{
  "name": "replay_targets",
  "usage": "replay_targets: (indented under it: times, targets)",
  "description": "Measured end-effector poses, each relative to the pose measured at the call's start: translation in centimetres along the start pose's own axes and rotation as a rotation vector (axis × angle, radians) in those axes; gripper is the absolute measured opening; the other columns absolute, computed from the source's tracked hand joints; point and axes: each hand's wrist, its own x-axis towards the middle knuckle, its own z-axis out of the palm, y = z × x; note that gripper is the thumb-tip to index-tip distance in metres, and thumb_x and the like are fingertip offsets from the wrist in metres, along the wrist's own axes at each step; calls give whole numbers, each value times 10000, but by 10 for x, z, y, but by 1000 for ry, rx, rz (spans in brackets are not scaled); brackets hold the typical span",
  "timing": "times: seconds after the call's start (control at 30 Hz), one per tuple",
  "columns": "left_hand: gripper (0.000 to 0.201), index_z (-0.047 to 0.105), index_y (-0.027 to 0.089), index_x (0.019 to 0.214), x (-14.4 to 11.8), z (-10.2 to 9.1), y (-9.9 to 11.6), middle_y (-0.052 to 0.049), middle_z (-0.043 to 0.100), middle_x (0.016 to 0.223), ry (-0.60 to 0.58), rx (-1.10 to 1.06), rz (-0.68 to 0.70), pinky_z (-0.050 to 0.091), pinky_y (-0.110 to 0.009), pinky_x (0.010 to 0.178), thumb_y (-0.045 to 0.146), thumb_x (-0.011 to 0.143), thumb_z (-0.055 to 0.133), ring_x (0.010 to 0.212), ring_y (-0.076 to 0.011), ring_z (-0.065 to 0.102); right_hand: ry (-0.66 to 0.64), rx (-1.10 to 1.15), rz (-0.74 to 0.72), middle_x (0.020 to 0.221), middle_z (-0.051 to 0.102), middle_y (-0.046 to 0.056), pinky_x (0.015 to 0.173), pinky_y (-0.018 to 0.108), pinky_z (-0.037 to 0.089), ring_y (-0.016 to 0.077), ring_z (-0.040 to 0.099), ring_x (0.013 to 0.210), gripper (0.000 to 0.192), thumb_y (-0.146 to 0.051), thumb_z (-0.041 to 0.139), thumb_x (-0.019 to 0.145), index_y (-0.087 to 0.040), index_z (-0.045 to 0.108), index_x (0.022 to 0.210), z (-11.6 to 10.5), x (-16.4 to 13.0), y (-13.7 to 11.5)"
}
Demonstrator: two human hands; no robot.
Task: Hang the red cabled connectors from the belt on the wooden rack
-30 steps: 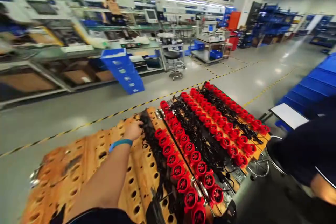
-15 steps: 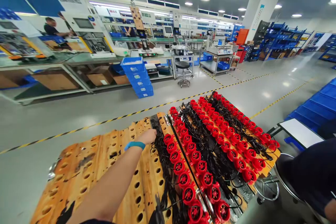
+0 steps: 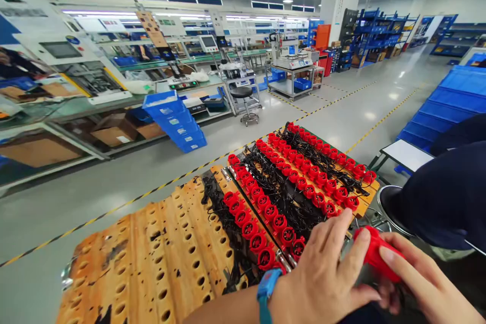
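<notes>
— What's in your hands?

— A red part [image 3: 375, 258]. My right hand [image 3: 421, 283] has its grip closed round it from the far side, fingers over the top. My left hand [image 3: 322, 278] lies against its near end, thumb and fingers touching it, so both grips are clenched on the one piece, low at the right, just off the corner of the boards.

— And the boards?

— The near board [image 3: 152, 258] is wood, drilled with rows of holes. Most holes stand bare; only its right-hand row is filled, red parts [image 3: 246, 223] seated one per hole with black wires [image 3: 224, 212] heaped beside them.

— The far one?

— The far board [image 3: 364, 202] is full: four rows of red parts, black wires tangled between the rows. A stool [image 3: 387, 202] sits just beside its corner
</notes>
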Motion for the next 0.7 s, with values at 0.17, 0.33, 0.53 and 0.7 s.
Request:
replay_targets:
  times: [0.17, 0.33, 0.53, 0.7]
  targets:
    - [1159, 22, 192, 1651, 3, 8, 18, -197, 39, 1708, -7, -223, -323, 477, -518, 1163, 494, 827, 779, 1540, -401, 260, -101, 100, -125, 804, 682, 23, 650, 307, 560, 193, 651, 704, 485, -675, 588, 922, -230, 609, 1113, 42, 23, -33]
    - [828, 116, 323, 1634, -16, 5, -1, -125, 179, 1688, 107, -540, -592, 356, -529, 1247, 244, 968, 602, 1553, -325, 250, -122, -396, -444, 818, 713, 64, 645, 295, 579, 216, 682, 743, 435, -593, 487, 999, -222, 703, 930, 49, 26, -47]
    - [812, 286, 269, 1538, -33, -24, -27, -50, 643, 1026, 2, -1491, -973, 535, -256, 652, 350, 880, 755, 709, -119, 630, -146, -1051, -1152, 1388, 636, 139, 903, 313, 611, 264, 674, 1183, 454, -240, 604, 933, -250, 603, 1387, 55, 48, -73]
    - [1049, 119, 231, 1578, -51, -53, -54, 22, 606, 826, -15, -1523, -1087, 441, -216, 572, 310, 806, 825, 585, -81, 538, -678, -1258, -1265, 1171, 720, 129, 844, 353, 602, 250, 702, 991, 390, -179, 639, 885, -167, 647, 1275, 124, 81, -107]
